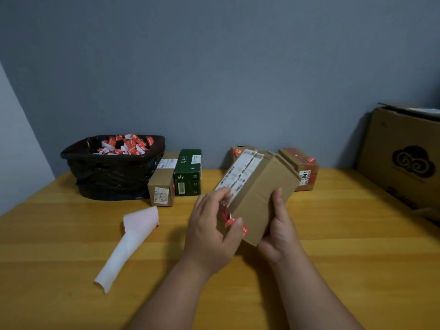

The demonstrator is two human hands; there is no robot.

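The wooden table [333, 234] spans the lower frame, with a big carton [404, 158] at the right edge and a black bin [112, 177] at upper left. At centre, well apart from both, a tilted cardboard box [257, 194] is held. The right hand [281, 232] grips its right side. The left hand [212, 232] curls round its near left edge, thumb on a red sticker [232, 221].

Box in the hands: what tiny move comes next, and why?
Probably peel the red sticker off the box: the left hand has its thumb on it, the right hand grips the box, and the bin holds many similar red-and-white scraps.
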